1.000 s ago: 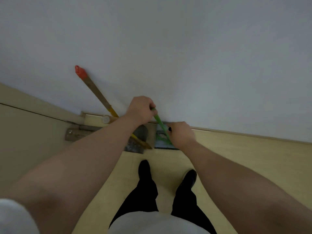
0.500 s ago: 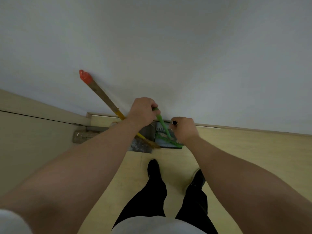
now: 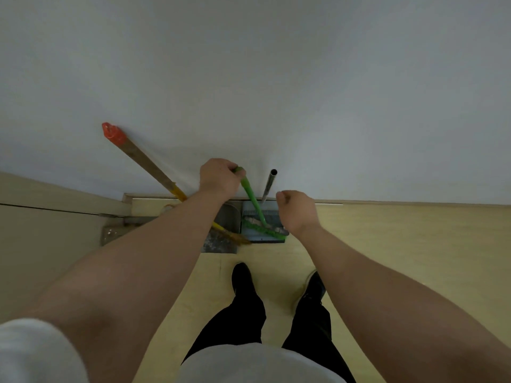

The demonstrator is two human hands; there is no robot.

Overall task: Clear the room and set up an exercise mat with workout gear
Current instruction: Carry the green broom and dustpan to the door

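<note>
The green plastic broom (image 3: 250,194), standing in the grey dustpan (image 3: 275,214) against the white wall (image 3: 304,78), is gripped at its top by the left hand (image 3: 218,178). The right hand (image 3: 296,208) is curled, empty. Released off-balance, the broom could be toppled.

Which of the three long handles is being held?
The green handle, the middle one: the left hand grips its top. The orange-capped handle and the metal tube lean on the wall untouched; the right hand holds nothing.

Green broom handle (image 3: 252,198), silver dustpan pole (image 3: 269,183), orange-capped brown stick (image 3: 143,158), pale wood floor (image 3: 401,244), white wall (image 3: 276,78)
</note>
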